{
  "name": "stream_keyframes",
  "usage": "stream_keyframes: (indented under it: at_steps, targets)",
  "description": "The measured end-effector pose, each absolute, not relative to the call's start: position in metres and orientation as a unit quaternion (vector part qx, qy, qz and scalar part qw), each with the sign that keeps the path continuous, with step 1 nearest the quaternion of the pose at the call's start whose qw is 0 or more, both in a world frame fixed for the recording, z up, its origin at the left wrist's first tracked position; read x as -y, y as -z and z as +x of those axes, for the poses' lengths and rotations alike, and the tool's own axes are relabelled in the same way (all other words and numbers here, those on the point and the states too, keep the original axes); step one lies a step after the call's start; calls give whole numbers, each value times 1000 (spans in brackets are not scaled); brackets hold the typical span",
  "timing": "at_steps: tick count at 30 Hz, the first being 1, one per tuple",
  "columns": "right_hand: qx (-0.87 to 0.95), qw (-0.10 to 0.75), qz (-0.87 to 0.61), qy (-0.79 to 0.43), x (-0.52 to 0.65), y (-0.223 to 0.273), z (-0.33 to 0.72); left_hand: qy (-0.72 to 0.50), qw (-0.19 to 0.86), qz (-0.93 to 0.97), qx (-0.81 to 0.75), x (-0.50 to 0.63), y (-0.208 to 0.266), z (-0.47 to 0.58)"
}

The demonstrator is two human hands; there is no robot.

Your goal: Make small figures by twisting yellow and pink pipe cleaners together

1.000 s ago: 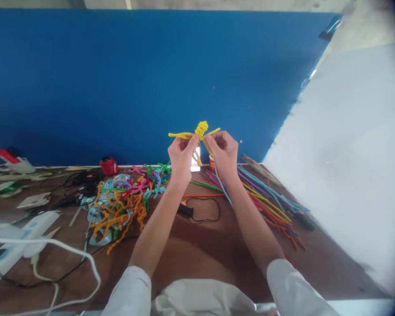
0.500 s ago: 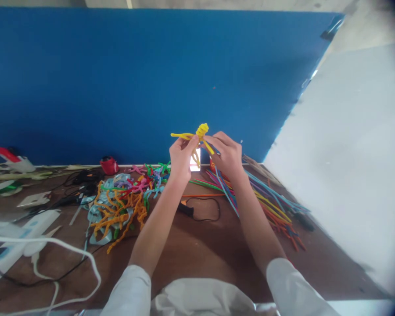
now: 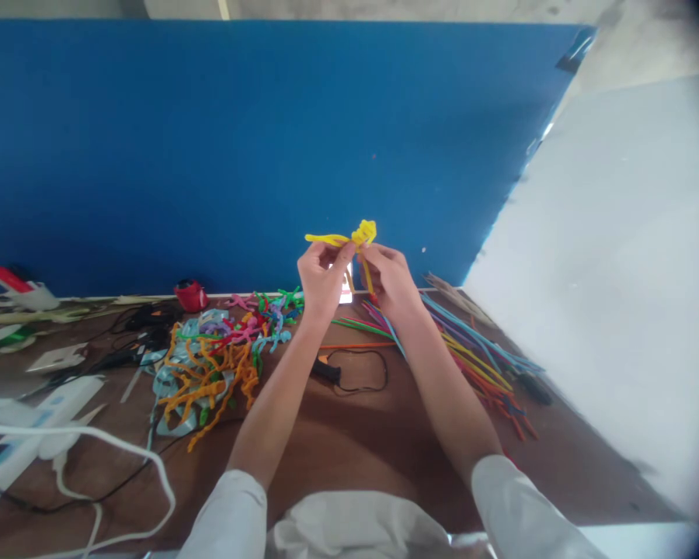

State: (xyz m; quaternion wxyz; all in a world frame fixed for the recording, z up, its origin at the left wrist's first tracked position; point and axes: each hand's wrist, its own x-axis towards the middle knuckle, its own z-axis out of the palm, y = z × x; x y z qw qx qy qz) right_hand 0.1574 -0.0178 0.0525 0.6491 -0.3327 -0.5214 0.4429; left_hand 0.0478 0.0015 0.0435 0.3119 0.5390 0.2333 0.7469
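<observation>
A yellow pipe-cleaner figure [image 3: 364, 232] is held up in front of the blue panel, its upper part coiled and its loose strands sticking out to the left and downward. My left hand [image 3: 321, 272] pinches it from the left, just below the coil. From the other side, the fingertips of my right hand [image 3: 389, 273] close on it near the same spot, beside a hanging strand. Behind my hands a lit phone screen [image 3: 346, 289] is partly covered.
Twisted orange pipe-cleaner pieces [image 3: 210, 384] and other coloured ones lie left on the brown table [image 3: 349, 450]. Straight pipe cleaners [image 3: 478, 365] lie to the right. A black cable tool [image 3: 327, 371] sits between. Far left are a power strip [image 3: 40, 423] and a white cable [image 3: 145, 450].
My right hand has shifted slightly left and turned inward, closer to my left hand. The yellow coil tilts more to the right, and the right strand now hangs more steeply.
</observation>
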Motion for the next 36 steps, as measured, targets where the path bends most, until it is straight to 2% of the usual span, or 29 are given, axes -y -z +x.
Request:
stream_keyframes:
  at_steps: [2,3,5,7,9,11,15,20,25,29,32,34,36]
  targets:
    - [495,630,-315,-508,20,-53,154,-748,333,529,-223,-1,-45,47]
    - [504,636,-312,-494,21,-53,153,-747,355,519,-214,-1,-45,47]
    - [550,669,-325,-379,22,-52,152,-742,416,488,-197,-2,-46,46]
    - [599,690,-357,-196,21,-51,155,-730,474,453,-192,-3,-47,45]
    - [635,672,-380,-32,19,-51,162,-718,511,428,-200,-4,-48,44]
    - [666,638,-379,71,17,-51,171,-706,532,417,-211,-4,-49,43]
    - [730,558,-351,179,14,-52,189,-682,566,405,-227,-5,-51,42]
    - [770,494,-338,223,12,-50,198,-664,581,407,-236,-4,-51,43]
    - [750,515,-355,214,13,-51,191,-677,551,433,-227,0,-50,47]
    - [711,573,-387,130,12,-50,177,-710,478,465,-226,1,-47,49]
    - [674,639,-370,-36,11,-49,163,-740,416,480,-222,1,-48,49]
    - [615,673,-347,-220,12,-49,156,-749,396,484,-219,2,-49,48]
    - [558,663,-324,-380,14,-49,151,-749,391,486,-222,4,-50,48]
